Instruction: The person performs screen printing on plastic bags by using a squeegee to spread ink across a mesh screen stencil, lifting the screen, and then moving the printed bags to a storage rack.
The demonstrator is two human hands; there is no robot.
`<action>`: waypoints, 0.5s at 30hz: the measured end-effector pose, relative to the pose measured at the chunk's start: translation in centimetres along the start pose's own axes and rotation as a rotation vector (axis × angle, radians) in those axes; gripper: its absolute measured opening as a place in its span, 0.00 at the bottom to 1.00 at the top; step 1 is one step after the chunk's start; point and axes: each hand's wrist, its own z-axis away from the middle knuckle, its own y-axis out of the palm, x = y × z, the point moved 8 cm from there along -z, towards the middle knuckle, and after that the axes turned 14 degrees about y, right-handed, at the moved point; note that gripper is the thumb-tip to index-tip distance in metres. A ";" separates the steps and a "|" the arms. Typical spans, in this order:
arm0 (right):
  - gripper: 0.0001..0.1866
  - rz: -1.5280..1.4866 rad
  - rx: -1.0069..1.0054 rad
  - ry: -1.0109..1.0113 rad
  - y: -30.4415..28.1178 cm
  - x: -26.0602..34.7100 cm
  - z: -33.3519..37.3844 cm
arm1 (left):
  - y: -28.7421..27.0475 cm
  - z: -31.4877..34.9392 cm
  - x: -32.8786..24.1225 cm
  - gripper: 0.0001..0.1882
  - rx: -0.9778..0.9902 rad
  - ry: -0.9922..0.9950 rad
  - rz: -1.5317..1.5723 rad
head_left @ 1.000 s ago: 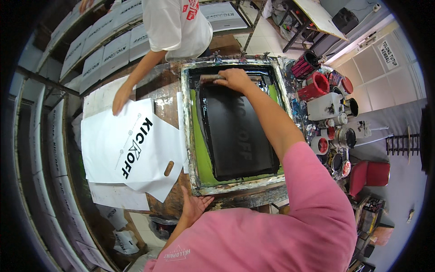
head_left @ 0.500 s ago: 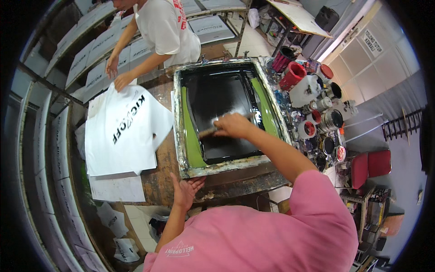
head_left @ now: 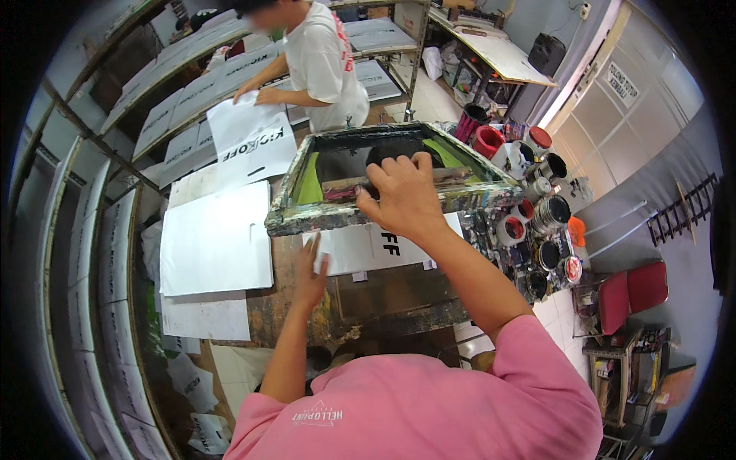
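A screen-printing frame (head_left: 307,221) is tilted, its near side raised above the table. My right hand (head_left: 406,195) is closed around a wooden-handled squeegee (head_left: 349,188) at the frame's near rail; the fingers' undersides are hidden. Beneath the frame lies a white printed bag (head_left: 356,249) with black lettering, partly covered. At the bag's left edge is my left hand (head_left: 308,282), fingers stretched up and thumb apart, slightly blurred. Left of the frame lies a stack of white bags (head_left: 218,249). Across the table a person in a white shirt (head_left: 322,69) holds another printed bag (head_left: 253,142) by its top.
Paint cans and ink tubs (head_left: 552,211) crowd the table's right side. Racks with printed bags (head_left: 180,115) line the left and back. A red chair (head_left: 632,291) stands at the right. The worn wooden table (head_left: 360,303) ends just before my body.
The frame's near side has risen, uncovering the printed bag. My right hand has come nearer with the squeegee; my left has moved up to the bag. The other person lifted a bag away.
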 end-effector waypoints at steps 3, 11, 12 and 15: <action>0.16 -0.010 -0.015 0.002 -0.6 -0.1 -2.1 | 4.7 2.4 4.9 0.52 0.241 -0.182 -0.609; 0.17 -0.024 0.017 0.038 -1.2 -0.6 -8.0 | 8.8 4.5 6.9 0.61 0.254 -0.187 -0.637; 0.17 -0.015 0.022 0.037 -1.2 -0.6 -8.2 | 8.7 4.3 6.7 0.61 0.263 -0.197 -0.628; 0.17 -0.040 -0.001 0.031 -1.3 -0.6 -8.0 | 7.9 3.2 4.6 0.58 0.204 -0.141 -0.586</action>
